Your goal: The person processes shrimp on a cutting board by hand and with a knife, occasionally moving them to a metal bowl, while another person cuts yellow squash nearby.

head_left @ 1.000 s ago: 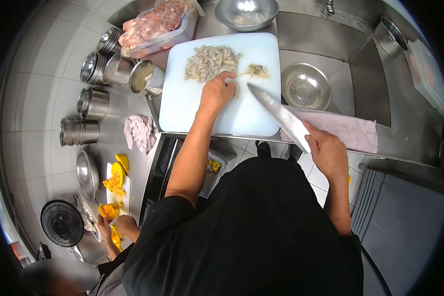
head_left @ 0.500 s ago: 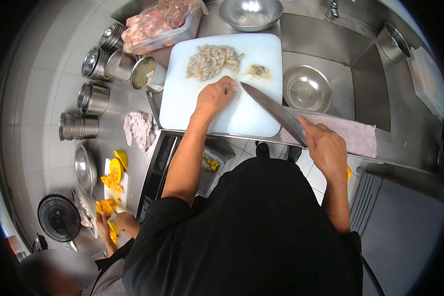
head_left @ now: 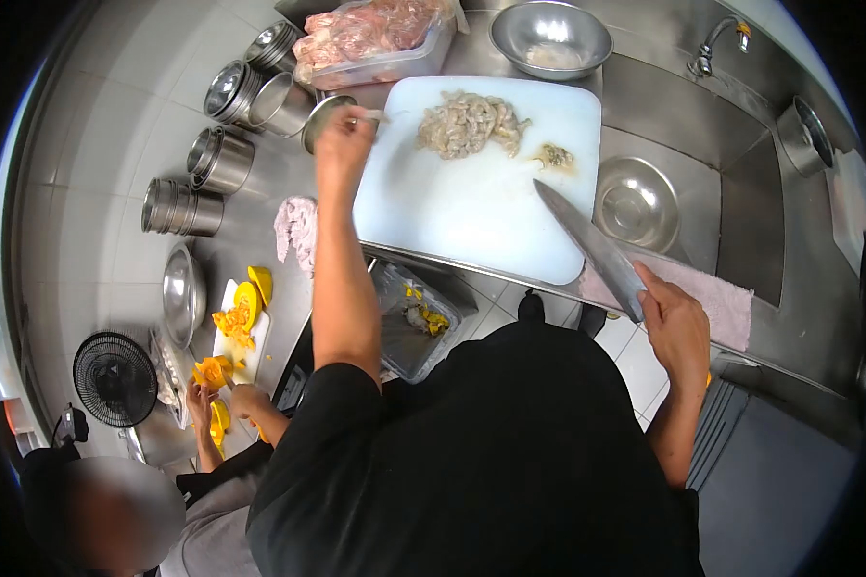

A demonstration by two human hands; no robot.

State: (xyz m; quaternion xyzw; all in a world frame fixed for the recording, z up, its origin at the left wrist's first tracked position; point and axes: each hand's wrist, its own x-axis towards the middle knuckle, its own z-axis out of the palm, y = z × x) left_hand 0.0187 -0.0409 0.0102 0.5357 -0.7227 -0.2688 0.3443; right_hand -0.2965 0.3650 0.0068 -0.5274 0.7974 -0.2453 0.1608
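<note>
My right hand is closed round the handle of a large kitchen knife, its blade slanting up-left over the right side of the white cutting board. My left hand is at the board's left edge, over a steel cup that it partly covers. A pale peeled shrimp is pinched in its fingers, slightly blurred. Raw shrimp lie heaped on the upper part of the board. Right of them is a small dark heap of scraps, close to the knife tip.
A tub of raw meat and a steel bowl stand behind the board. On the right, the sink holds another bowl. Stacked steel cups line the left counter. A co-worker's hands cut pumpkin at lower left.
My left hand has moved left from the board's middle to the steel cup, carrying the shrimp. The knife stays in my right hand. The whole view has shifted.
</note>
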